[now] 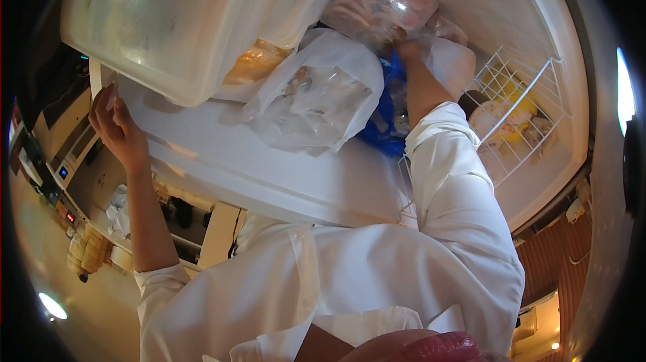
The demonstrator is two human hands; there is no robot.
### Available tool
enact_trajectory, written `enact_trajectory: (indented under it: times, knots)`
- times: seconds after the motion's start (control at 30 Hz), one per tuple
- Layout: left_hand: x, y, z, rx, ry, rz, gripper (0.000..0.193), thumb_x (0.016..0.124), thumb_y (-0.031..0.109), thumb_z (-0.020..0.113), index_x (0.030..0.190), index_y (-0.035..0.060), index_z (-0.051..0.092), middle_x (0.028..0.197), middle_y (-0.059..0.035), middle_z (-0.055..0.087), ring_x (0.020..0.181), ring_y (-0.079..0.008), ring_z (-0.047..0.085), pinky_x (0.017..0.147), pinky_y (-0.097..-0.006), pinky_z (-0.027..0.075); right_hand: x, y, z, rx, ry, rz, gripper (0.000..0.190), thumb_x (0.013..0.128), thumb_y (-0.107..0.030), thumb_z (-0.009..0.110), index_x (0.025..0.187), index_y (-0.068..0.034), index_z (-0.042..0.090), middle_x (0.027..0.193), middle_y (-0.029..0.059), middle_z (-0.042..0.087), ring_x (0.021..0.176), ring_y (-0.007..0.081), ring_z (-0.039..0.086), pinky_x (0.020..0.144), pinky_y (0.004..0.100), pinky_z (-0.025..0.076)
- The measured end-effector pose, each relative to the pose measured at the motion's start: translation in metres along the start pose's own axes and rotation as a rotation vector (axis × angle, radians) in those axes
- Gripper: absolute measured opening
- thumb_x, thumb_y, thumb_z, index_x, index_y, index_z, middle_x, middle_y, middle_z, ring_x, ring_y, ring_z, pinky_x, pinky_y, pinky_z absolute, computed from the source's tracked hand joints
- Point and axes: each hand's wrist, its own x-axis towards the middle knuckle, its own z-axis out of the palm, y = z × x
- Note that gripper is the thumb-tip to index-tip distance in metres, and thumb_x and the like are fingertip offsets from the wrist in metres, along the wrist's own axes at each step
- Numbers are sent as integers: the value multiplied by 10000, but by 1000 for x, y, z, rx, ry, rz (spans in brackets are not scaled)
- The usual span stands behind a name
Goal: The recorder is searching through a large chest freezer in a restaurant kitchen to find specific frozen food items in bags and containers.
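I am leaning over a white chest freezer [303, 185] with both arms forward. My right hand [408, 50] reaches deep inside, among plastic bags. Its fingers are partly hidden against a clear bag of pale pink frozen food, perhaps meat [378, 1], so I cannot tell whether they grip it. Just beneath that wrist lies a blue plastic bag [386, 120]. A white plastic bag [323, 104] with a clear package in it sits left of the blue one. Over at the left end, my left hand [118, 127] is at the freezer's rim, fingers apart and holding nothing.
A large translucent plastic bin [151, 24] rises at the upper left, with an orange-yellow package [257, 61] beside it. On the right hangs a white wire basket [525, 94] over bagged items. Outside, a counter [96, 195] stands left, and brown slatted panelling [550, 256] lies lower right.
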Motion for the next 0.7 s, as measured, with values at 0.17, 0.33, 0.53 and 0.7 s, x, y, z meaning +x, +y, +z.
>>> enact_trajectory:
  times: [0.17,0.33,0.53,0.7]
  knots:
    - [-4,5,1,-56,30,-25,343,1015,276,480,1237,30,567,1284,-158,483,1145,-272,499,858,-353,503,-6,-5,-17,105,-45,54,593,962,-466,415,1469,-173,322,1003,265,671,903,429,654,824,509,498]
    - [-1,5,-6,-37,39,24,330,1011,257,487,1222,18,574,1265,-147,506,1139,-280,496,846,-348,505,16,-10,37,58,69,74,477,967,-422,428,1353,-147,482,1010,246,677,921,414,663,820,508,509]
    - [-3,0,-13,51,61,61,326,1008,258,491,1210,21,589,1244,-148,534,1126,-278,511,843,-349,507,58,-3,78,132,-275,173,614,895,-573,453,1272,-109,596,1258,276,569,1170,427,536,978,461,430]
    - [-11,-2,-14,55,73,21,348,1007,293,489,1208,29,598,1251,-145,533,1124,-279,515,844,-354,502,40,-41,69,646,47,474,758,866,-621,467,1160,60,624,1231,371,533,1173,462,521,1019,468,391]
